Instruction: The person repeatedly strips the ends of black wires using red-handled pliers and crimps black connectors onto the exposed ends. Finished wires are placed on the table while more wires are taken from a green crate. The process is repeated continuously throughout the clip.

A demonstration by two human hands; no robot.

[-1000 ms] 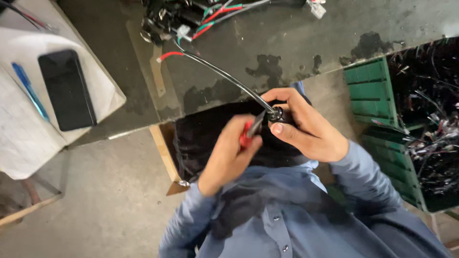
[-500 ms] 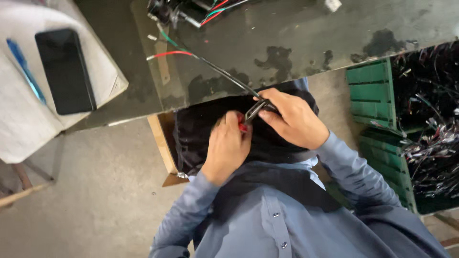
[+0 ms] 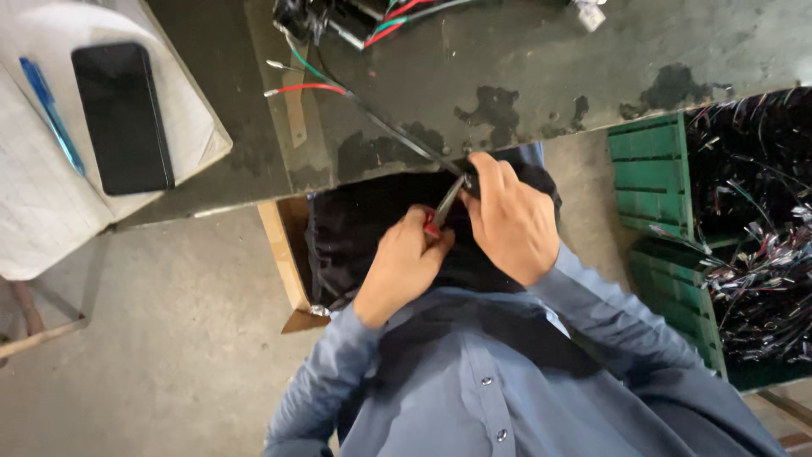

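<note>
Pliers with red grips sit in the left hand, its fingers wrapped tight round the handles, tip meeting the black cable just past the table edge. Right hand has its fingers pinched shut on that cable at the same spot. Both hands work over the gap below the edge, above a dark-lined box. Green crates of wires crowd the right; bare floor lies open left. A phone rests far off.
</note>
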